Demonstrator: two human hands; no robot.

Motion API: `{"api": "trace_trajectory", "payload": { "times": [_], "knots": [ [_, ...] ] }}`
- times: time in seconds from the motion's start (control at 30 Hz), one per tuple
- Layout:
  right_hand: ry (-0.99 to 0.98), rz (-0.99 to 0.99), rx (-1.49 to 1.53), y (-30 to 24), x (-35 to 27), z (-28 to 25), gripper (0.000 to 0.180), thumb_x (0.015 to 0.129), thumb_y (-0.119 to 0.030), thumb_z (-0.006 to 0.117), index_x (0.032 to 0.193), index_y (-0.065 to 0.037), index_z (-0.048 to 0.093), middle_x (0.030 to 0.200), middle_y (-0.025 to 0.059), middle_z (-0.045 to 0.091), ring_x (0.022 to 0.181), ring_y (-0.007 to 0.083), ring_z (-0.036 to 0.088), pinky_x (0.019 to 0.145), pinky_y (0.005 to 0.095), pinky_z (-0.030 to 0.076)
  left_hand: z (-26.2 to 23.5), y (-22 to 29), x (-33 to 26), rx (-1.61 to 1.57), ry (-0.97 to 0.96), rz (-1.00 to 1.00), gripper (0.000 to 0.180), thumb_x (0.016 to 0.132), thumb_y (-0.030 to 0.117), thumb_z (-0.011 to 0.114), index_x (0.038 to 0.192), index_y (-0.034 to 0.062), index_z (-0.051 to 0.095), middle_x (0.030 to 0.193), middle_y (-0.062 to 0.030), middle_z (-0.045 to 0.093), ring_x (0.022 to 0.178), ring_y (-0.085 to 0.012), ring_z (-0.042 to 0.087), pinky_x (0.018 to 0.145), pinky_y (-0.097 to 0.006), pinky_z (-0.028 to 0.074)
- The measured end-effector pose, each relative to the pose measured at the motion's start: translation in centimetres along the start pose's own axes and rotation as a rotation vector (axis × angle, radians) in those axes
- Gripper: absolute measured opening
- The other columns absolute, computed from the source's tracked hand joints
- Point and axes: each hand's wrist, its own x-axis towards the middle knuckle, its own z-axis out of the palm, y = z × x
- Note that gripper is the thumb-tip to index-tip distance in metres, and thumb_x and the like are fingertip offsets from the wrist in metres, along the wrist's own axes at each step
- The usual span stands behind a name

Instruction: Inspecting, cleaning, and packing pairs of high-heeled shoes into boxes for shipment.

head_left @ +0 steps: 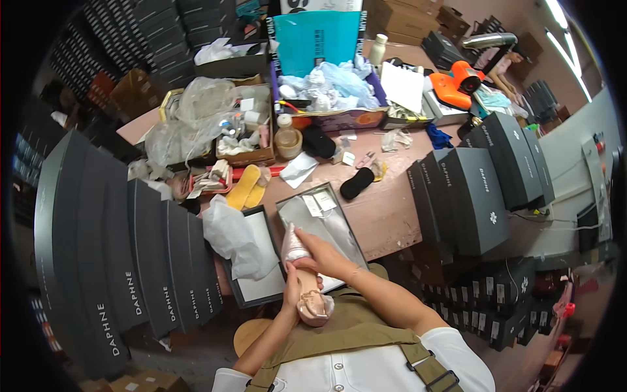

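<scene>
A pale pink shoe is held close to my body, its toe pointing away and its heel end towards me. My left hand is closed around its side near the middle. Over the front part, my right hand has its fingers wrapped on the shoe, hiding some of the upper. Something clear and crinkled shows at the heel. Beneath and beyond the hands lies an open grey shoebox with white tags in it. Left of it is another open box part with white tissue paper spilling over it.
Tall stacks of dark shoeboxes stand at left and right. Behind are yellow insoles, a black pad, a glue jar, a purple carton of crumpled plastic and an orange device. Another person is far right.
</scene>
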Motion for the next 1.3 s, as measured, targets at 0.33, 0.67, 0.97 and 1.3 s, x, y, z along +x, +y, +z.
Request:
{"api": "trace_trajectory", "payload": {
  "times": [0.33, 0.67, 0.97, 1.3],
  "knots": [
    [-0.130, 0.393, -0.365, 6.9, -2.8, 0.0, 0.077, 0.076, -0.028, 0.073, 0.134, 0.003, 0.035, 0.116, 0.0253, 0.054, 0.109, 0.0394, 0.052, 0.090, 0.0424, 0.045, -2.4, 10.2, 2.8, 1.236, 0.347, 0.854, 0.061, 0.088, 0.022, 0.060, 0.136, -0.0057, 0.035, 0.136, -0.0261, 0.042, 0.124, -0.0330, 0.045, 0.103, -0.038, 0.036],
    [0.134, 0.149, -0.614, 5.8, -3.4, -4.1, 0.041, 0.078, -0.014, 0.063, 0.116, -0.004, 0.053, 0.116, 0.0145, 0.057, 0.114, 0.0325, 0.050, 0.095, 0.0466, 0.038, 2.6, 5.2, 15.7, 2.234, -0.082, 0.870, 0.049, 0.079, 0.014, 0.060, 0.127, 0.0092, 0.050, 0.122, -0.0165, 0.051, 0.118, -0.0315, 0.046, 0.098, -0.054, 0.033],
    [-0.022, 0.384, -0.675, 9.0, 0.5, -3.2, 0.051, 0.075, -0.029, 0.068, 0.116, -0.005, 0.051, 0.105, 0.0178, 0.062, 0.123, 0.0412, 0.042, 0.103, 0.0683, 0.016, -0.8, 4.7, 9.2, 2.442, -0.351, 0.730, 0.016, 0.078, 0.014, 0.056, 0.085, 0.0115, 0.071, 0.090, -0.0072, 0.063, 0.096, -0.0244, 0.056, 0.084, -0.047, 0.040],
    [0.378, 0.337, -0.132, 1.5, -0.6, -12.7, 0.046, 0.080, -0.019, 0.060, 0.121, -0.001, 0.052, 0.109, 0.0203, 0.061, 0.099, 0.0383, 0.060, 0.083, 0.0403, 0.049, 2.5, 5.8, 8.3, 2.006, -0.563, 0.553, 0.046, 0.083, 0.027, 0.064, 0.120, 0.0026, 0.054, 0.134, -0.0174, 0.046, 0.119, -0.0328, 0.049, 0.092, -0.044, 0.045]
  ]
}}
